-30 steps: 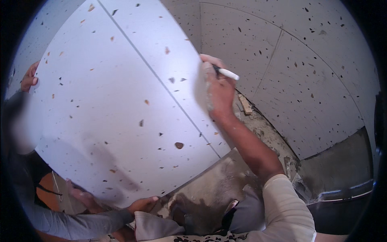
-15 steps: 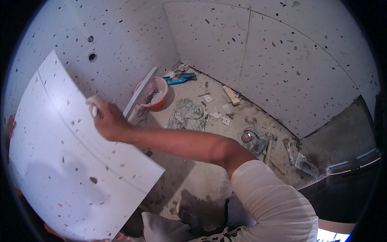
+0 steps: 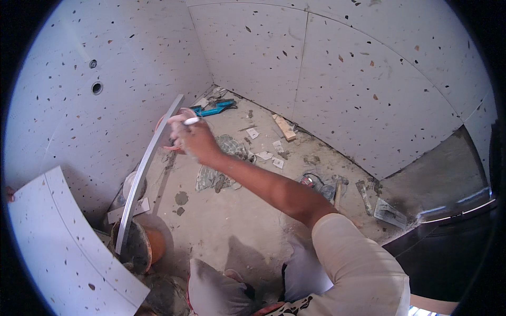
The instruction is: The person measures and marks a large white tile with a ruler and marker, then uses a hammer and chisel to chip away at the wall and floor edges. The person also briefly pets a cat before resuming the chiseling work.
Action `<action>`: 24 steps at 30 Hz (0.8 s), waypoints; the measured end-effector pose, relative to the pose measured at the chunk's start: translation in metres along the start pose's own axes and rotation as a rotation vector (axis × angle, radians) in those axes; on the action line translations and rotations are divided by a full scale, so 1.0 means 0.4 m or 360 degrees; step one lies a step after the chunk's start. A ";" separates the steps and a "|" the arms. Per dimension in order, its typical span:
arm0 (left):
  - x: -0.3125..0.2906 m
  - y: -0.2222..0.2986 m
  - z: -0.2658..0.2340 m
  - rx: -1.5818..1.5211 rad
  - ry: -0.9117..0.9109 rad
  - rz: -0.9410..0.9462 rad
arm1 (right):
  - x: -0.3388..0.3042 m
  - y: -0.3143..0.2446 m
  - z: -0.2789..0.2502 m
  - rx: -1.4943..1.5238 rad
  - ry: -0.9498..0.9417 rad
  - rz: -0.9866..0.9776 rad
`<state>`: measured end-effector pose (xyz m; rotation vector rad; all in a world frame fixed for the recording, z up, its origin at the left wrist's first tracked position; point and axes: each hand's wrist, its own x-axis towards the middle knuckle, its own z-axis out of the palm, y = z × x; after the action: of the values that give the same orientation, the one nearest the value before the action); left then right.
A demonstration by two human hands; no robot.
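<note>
My right hand (image 3: 196, 139) is stretched far out over the floor with a white pen-like stick (image 3: 191, 121) held between its fingers. Its blurred fingertips are at the upper part of a long metal straightedge (image 3: 141, 176); whether they touch it I cannot tell. The bar slants down from the wall side, and its lower end is in an orange bucket (image 3: 155, 246). At the far left edge, a bit of my left hand (image 3: 10, 194) shows, its fingers closed on the rim of a large white speckled tile (image 3: 63, 245) with a line across it.
A pink basin (image 3: 184, 113) sits behind my right hand, beside a blue tool (image 3: 215, 109). Crumpled plastic sheeting (image 3: 211, 176), a wood block (image 3: 284, 127), a hammer (image 3: 338, 190) and a trowel (image 3: 390, 213) lie on the floor. Speckled tiled walls (image 3: 253, 58) enclose the corner.
My right hand has left the tile and reached across to the straightedge, the white stick still in it. The tile has lowered toward the lower left, uncovering the orange bucket.
</note>
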<state>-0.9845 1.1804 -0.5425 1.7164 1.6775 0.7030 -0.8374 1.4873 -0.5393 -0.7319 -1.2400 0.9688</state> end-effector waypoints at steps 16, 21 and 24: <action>0.143 0.194 -0.257 0.0090 -0.0789 -0.0254 | -0.117 -0.538 -0.358 -0.1245 0.0795 0.0597; 0.151 0.294 -0.471 0.0195 -0.0981 -0.0339 | -0.243 -0.763 -0.280 -0.1603 0.0629 0.1313; 0.157 0.325 -0.645 0.0274 -0.1018 -0.0431 | -0.180 -1.005 -0.128 -0.1607 0.0527 0.1264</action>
<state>-1.0886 1.2626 -0.2783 1.5546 1.4834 -0.1206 -0.7100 1.2517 -0.2266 -2.2001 -1.0993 0.7192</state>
